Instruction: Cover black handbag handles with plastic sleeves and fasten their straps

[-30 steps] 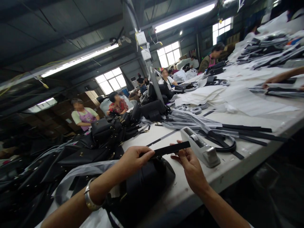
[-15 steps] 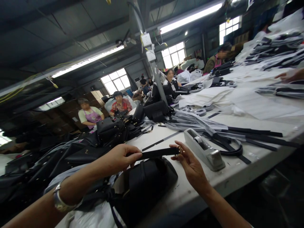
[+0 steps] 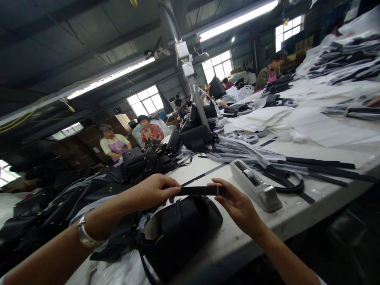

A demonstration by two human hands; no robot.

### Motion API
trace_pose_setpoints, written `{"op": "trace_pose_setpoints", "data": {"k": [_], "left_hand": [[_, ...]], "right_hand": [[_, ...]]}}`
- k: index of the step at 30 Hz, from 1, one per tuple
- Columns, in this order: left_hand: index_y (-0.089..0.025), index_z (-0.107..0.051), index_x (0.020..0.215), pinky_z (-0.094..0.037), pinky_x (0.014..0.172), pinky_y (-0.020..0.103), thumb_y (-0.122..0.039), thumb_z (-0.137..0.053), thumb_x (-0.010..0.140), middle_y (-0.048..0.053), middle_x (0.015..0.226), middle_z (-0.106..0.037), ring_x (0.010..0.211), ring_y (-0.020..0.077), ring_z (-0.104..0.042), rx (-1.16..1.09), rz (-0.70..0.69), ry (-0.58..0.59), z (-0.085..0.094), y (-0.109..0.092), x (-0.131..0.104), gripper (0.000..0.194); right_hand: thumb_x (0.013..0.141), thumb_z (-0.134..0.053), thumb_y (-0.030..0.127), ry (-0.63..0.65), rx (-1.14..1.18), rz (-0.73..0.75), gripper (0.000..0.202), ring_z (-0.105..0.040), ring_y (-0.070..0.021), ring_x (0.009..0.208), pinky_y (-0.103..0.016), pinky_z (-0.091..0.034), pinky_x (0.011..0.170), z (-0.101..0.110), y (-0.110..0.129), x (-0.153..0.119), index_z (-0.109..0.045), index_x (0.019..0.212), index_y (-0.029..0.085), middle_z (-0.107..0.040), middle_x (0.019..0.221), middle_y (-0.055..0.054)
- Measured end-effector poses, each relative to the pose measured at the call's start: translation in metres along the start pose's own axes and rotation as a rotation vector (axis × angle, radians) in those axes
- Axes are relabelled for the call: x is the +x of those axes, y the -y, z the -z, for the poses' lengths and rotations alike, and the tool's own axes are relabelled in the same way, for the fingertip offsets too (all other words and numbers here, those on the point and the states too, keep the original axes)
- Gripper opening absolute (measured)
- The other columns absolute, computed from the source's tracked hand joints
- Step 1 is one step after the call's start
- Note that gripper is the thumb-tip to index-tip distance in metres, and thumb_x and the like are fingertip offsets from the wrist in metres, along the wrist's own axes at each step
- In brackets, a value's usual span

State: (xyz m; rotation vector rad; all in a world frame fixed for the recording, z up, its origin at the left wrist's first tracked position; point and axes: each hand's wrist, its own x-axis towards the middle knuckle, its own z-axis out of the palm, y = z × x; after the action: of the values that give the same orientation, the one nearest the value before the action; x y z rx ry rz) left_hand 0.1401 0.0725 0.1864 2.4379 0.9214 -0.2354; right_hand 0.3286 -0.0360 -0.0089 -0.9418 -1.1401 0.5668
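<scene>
A short black strap is stretched level between my two hands. My left hand pinches its left end between thumb and fingers. At the other end, my right hand grips the strap beside a thin gold-coloured metal ring that sits around it. Just below the strap, a black handbag rests on the table edge, its pale lining showing at the left. A grey tape dispenser stands right of my right hand.
Black bags are heaped along the left. Wrapped straps and white sheets lie across the white table. A metal post with sockets rises behind. Several people work farther back.
The gold ring now sits around the strap, away from its tip; before, it was at the strap's right end among my right fingers. My left hand has shifted slightly right.
</scene>
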Motion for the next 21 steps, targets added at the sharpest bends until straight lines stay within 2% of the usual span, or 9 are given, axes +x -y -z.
{"op": "trace_pose_setpoints", "data": {"k": [2, 4, 7, 10, 12, 15, 17, 21], "left_hand": [[-0.017, -0.074, 0.103, -0.043, 0.059, 0.022, -0.046, -0.05, 0.093, 0.002, 0.077, -0.069, 0.062, 0.0143, -0.058, 0.067, -0.064, -0.024, -0.005, -0.003, 0.004, 0.039], [-0.022, -0.066, 0.124, -0.047, 0.071, 0.025, -0.039, -0.051, 0.094, 0.005, 0.096, -0.073, 0.076, 0.0177, -0.064, 0.159, -0.158, -0.107, -0.015, -0.009, 0.011, 0.038], [-0.027, -0.052, 0.14, -0.047, 0.087, 0.031, -0.04, -0.064, 0.088, 0.007, 0.118, -0.07, 0.101, 0.0245, -0.065, 0.26, -0.3, -0.206, -0.033, -0.018, 0.023, 0.055], [-0.029, -0.057, 0.135, -0.046, 0.087, 0.031, -0.048, -0.072, 0.082, 0.006, 0.119, -0.07, 0.104, 0.0266, -0.065, 0.328, -0.376, -0.245, -0.05, -0.023, 0.037, 0.058], [-0.03, -0.061, 0.13, -0.046, 0.079, 0.029, -0.051, -0.065, 0.087, 0.005, 0.112, -0.072, 0.096, 0.0248, -0.067, 0.386, -0.403, -0.283, -0.059, -0.023, 0.043, 0.047], [-0.031, -0.064, 0.126, -0.042, 0.068, 0.027, -0.047, -0.055, 0.095, 0.003, 0.104, -0.073, 0.085, 0.0216, -0.068, 0.468, -0.422, -0.31, -0.065, -0.021, 0.047, 0.036], [-0.029, -0.069, 0.116, -0.04, 0.065, 0.026, -0.043, -0.059, 0.094, 0.003, 0.097, -0.073, 0.079, 0.0199, -0.066, 0.487, -0.397, -0.316, -0.064, -0.018, 0.047, 0.029], [-0.022, -0.072, 0.098, -0.039, 0.066, 0.025, -0.04, -0.069, 0.086, 0.002, 0.09, -0.072, 0.078, 0.0181, -0.064, 0.38, -0.296, -0.349, -0.048, -0.009, 0.038, 0.022]], "right_hand": [[0.092, -0.065, 0.029, -0.026, -0.025, -0.001, 0.034, -0.067, -0.0237, 0.111, -0.039, -0.054, 0.099, -0.002, 0.006, 0.002, -0.053, 0.123, 0.029, -0.071, 0.12, -0.004], [0.09, -0.068, 0.03, -0.062, -0.053, 0.0, 0.028, -0.07, -0.024, 0.103, -0.039, -0.056, 0.094, -0.007, 0.012, 0.004, -0.053, 0.114, 0.029, -0.073, 0.114, -0.003], [0.088, -0.07, 0.03, -0.102, -0.095, 0.012, 0.023, -0.072, -0.024, 0.096, -0.036, -0.057, 0.088, -0.015, 0.018, 0.006, -0.058, 0.108, 0.027, -0.074, 0.107, -0.003], [0.091, -0.065, 0.032, -0.112, -0.113, 0.031, 0.017, -0.072, -0.0235, 0.094, -0.032, -0.057, 0.084, -0.016, 0.02, 0.005, -0.064, 0.108, 0.027, -0.074, 0.102, -0.003], [0.095, -0.057, 0.035, -0.1, -0.155, 0.035, 0.019, -0.07, -0.0247, 0.098, -0.033, -0.056, 0.083, -0.012, 0.021, 0.003, -0.067, 0.11, 0.026, -0.074, 0.107, -0.004], [0.096, -0.054, 0.041, -0.159, -0.262, 0.022, 0.025, -0.068, -0.0279, 0.105, -0.035, -0.052, 0.09, -0.004, 0.022, 0.001, -0.073, 0.105, 0.027, -0.074, 0.111, -0.004], [0.095, -0.055, 0.046, -0.211, -0.329, -0.018, 0.028, -0.07, -0.0281, 0.098, -0.035, -0.053, 0.084, 0.005, 0.019, 0.001, -0.075, 0.096, 0.027, -0.077, 0.1, -0.003], [0.094, -0.053, 0.053, -0.392, -0.351, -0.131, 0.037, -0.071, -0.025, 0.072, -0.03, -0.052, 0.059, 0.033, -0.007, 0.0, -0.074, 0.084, 0.023, -0.074, 0.075, -0.002]]}}
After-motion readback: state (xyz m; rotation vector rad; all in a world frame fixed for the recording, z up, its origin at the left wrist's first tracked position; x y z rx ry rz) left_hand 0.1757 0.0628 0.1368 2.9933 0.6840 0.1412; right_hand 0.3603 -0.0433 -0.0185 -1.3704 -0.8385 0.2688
